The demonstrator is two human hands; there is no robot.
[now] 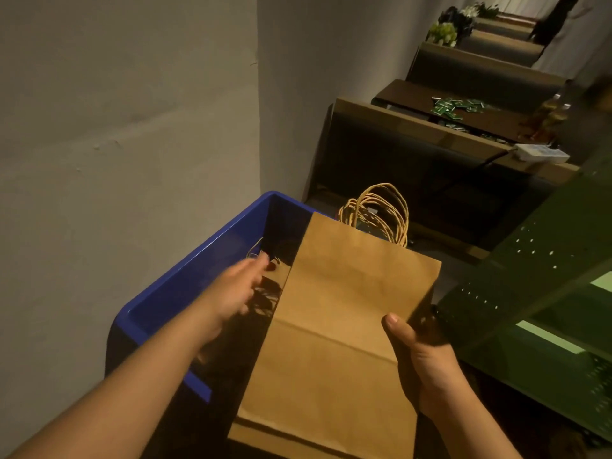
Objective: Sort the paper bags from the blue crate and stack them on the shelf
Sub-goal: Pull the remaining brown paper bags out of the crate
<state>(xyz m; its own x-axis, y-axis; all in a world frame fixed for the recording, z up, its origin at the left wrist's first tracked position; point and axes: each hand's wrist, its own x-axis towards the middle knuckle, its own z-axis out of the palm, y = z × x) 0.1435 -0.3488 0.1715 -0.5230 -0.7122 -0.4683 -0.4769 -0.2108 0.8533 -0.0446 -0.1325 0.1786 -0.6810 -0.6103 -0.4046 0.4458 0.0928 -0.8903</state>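
Your right hand grips a flat stack of paper bags by its right edge, thumb on top, fingers hidden under the paper. The stack hangs over the blue crate, apart from its walls as far as you can see. The long axis runs away from you, tilted a bit rightward: folded bottoms toward your body, twine handles bunched at the far end, past your right hand.

Your left hand is out to the left of the stack, reaching down into the crate. It's motion-blurred; the fingers look loosely spread and nothing seems to be in them. Just beyond its fingertips, deeper in the crate, lies another bag, dark and half shadowed, with a handle loop showing. So the next pick sits straight ahead of the left hand, which is the nearer one; the right hand is busy with the stack.

The green perforated shelf is right of your right hand, close by. Judgement: still collecting, stacking not started.

Farther off: booth seats, a worktop with scattered green packets, bottles, plants.
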